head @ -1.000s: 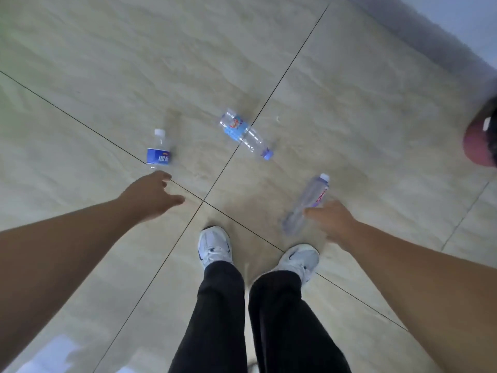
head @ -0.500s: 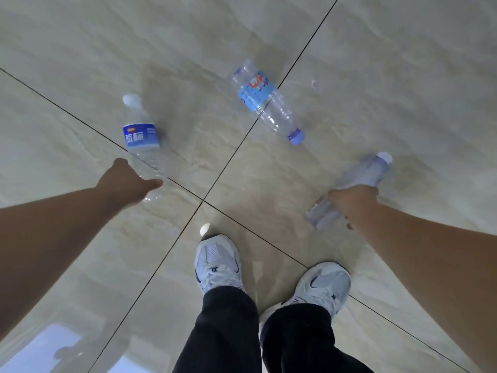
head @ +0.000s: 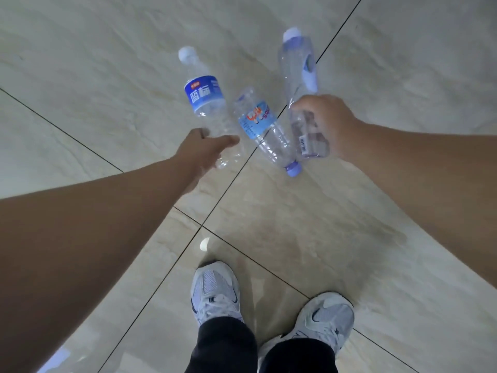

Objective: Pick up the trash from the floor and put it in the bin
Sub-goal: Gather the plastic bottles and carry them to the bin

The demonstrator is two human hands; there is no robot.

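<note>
While each hand (left hand (head: 204, 152), right hand (head: 326, 125)) grips one bottle, a third bottle (head: 265, 130) lies between.

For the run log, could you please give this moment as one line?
left hand: grips blue-label bottle | right hand: grips clear bottle | third bottle: on floor | bin: unseen

Three clear plastic bottles are showing above the beige tile floor. The dark-blue-labelled bottle (head: 207, 103) is pointing its white cap away, its base gripped. The light-blue-labelled bottle (head: 265, 127) is lying slanted across a tile seam, purple cap toward the feet. The third bottle (head: 300, 74), white cap away, is being gripped near its barcoded base.
</note>
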